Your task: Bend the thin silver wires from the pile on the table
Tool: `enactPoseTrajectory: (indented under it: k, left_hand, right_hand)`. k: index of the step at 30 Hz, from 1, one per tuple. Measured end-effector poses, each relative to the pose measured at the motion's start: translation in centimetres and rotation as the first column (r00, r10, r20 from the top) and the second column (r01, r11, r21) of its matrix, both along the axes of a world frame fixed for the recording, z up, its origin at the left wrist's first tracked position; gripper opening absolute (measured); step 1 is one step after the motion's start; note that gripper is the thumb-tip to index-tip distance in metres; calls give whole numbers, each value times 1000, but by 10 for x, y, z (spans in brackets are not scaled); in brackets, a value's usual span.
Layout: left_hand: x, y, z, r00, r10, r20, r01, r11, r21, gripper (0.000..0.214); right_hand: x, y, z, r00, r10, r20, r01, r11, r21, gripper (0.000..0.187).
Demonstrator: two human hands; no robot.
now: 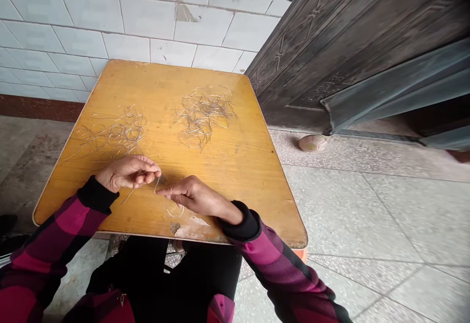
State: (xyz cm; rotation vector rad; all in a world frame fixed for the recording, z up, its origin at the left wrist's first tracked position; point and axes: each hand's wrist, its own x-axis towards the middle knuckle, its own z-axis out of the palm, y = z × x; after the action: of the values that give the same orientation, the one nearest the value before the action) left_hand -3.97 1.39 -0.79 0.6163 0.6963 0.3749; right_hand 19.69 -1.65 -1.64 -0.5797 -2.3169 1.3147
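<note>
Thin wire (157, 183) above near part of table (161, 83) | left hand (132, 172) pinches it, seemingly for steadiness | right hand (196, 196) has forefinger at its lower end, pinching or not I cannot tell | two wire heaps (206, 110) farther back, perhaps for elbow room

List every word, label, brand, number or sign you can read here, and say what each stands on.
None: no text can be read anywhere in this view.
Dark carved panel: faint marks on its lower part, too blurred to tell whether they are writing.
Table, wall tiles and right-hand heap of wires: no lettering shows.
</note>
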Motion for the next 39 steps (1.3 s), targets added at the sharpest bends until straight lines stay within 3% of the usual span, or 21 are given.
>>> enactPoseTrajectory:
  k: [6, 10, 13, 16, 18, 20, 23, 25, 27, 32, 34, 36, 39]
  left_hand:
    - [-12, 3, 11, 989, 149, 0, -149, 988, 44, 14]
    - [-13, 4, 9, 964, 258, 73, -263, 961, 86, 32]
    - [-5, 0, 6, 950, 309, 42, -310, 927, 209, 41]
    - [9, -9, 6, 940, 335, -60, -279, 860, 428, 32]
    - [16, -15, 7, 934, 321, -157, -189, 816, 547, 24]
    - [21, -18, 8, 923, 303, -237, -98, 781, 617, 20]
    - [23, -20, 9, 911, 303, -279, -57, 763, 644, 20]
    - [22, -19, 8, 920, 295, -259, -78, 785, 615, 20]
    - [22, -18, 7, 939, 263, -221, -96, 819, 565, 21]
    - [17, -15, 6, 955, 257, -145, -172, 884, 435, 25]
    - [15, -13, 7, 949, 302, -91, -248, 891, 379, 25]
    - [12, -11, 8, 939, 344, -19, -319, 890, 325, 26]
    - [9, -9, 9, 938, 343, 55, -345, 897, 277, 25]
  right_hand:
    - [5, 5, 3, 983, -179, 31, 182, 976, -123, 33]
    - [5, 9, 1, 944, -329, 1, 314, 901, -298, 38]
    - [4, 11, 0, 911, -410, -49, 363, 852, -376, 40]
    - [1, 9, 1, 914, -399, -75, 346, 863, -368, 38]
    - [-1, 7, 1, 937, -343, -70, 302, 893, -333, 34]
    - [-4, 6, 0, 949, -310, -60, 278, 911, -306, 28]
    - [-6, 7, -3, 944, -326, -45, 288, 885, -367, 21]
    - [-5, 11, -6, 951, -307, -37, 248, 830, -499, 22]
    - [-3, 16, -10, 966, -256, -46, 163, 734, -659, 25]
    - [3, 26, -20, 962, -201, -184, -102, 360, -927, 31]
    - [3, 25, -23, 943, -207, -261, -205, 256, -944, 32]
    - [2, 23, -25, 915, -223, -335, -284, 234, -930, 33]
    - [0, 18, -27, 883, -240, -404, -334, 284, -898, 32]
